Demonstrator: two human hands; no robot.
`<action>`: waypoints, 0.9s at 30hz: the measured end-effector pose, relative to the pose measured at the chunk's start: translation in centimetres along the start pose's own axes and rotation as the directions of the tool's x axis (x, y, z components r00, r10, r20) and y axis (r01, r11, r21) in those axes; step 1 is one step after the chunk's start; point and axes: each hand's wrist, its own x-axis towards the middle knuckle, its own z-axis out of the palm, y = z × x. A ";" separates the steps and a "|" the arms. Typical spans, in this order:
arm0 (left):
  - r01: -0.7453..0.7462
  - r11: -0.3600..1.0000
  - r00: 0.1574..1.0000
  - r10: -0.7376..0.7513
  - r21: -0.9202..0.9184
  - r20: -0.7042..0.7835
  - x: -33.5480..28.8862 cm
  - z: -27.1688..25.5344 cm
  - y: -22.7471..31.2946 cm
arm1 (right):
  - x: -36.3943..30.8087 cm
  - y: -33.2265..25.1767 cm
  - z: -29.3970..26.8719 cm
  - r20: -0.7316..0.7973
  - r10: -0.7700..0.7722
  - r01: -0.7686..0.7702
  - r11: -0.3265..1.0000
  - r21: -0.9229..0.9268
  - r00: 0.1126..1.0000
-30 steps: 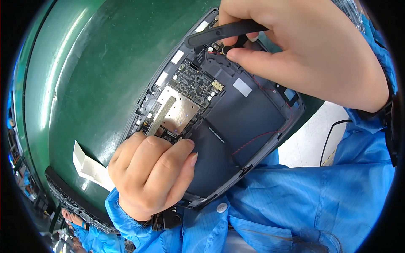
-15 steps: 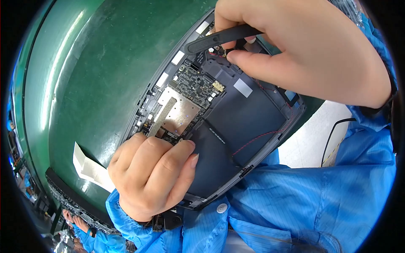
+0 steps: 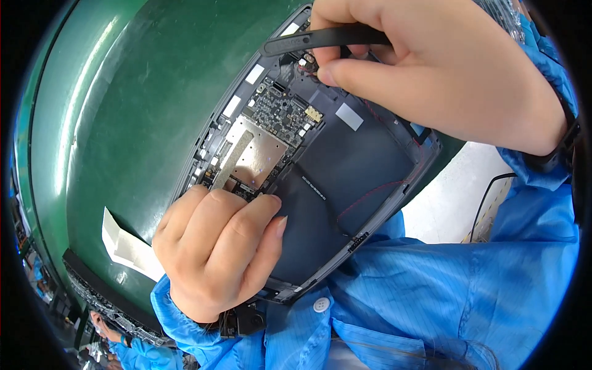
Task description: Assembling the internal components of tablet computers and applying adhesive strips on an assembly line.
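Open case (image 3: pixel 351 160) at near desk (image 3: pixel 142 123) edge. I've got right hand (image 3: pixel 425 68) holding black tool (image 3: pixel 308 42), fingertips by red wire (image 3: pixel 306 72); left hand (image 3: pixel 216 246) curled over board (image 3: pixel 280 114) near end, can't tell if gripping. Slip could yank wire or scrape board, imo.

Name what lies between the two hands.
In the head view, between left hand and right hand: silvery metal plate with grey strip, circuit board and white label, all in the dark casing.

Bright light, glare on green tabletop (image 3: pixel 148 92), bowed edges, black corners
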 end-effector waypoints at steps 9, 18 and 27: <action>-0.046 0.998 0.987 0.038 -0.046 -0.159 -3.7 -0.7 -2.7 | -1.6 -3.8 -0.1 -0.075 0.640 -0.643 0.748 -0.164 0.765; -0.058 0.998 0.981 0.058 0.006 -0.184 -2.8 0.4 -2.1 | -1.1 -2.3 -2.0 -0.111 0.431 -0.375 0.596 -0.710 0.895; -0.103 0.994 0.978 0.096 -0.028 -0.187 -2.9 -0.2 -2.0 | -1.8 -1.7 -2.4 -0.064 0.382 -0.347 0.739 -0.577 0.922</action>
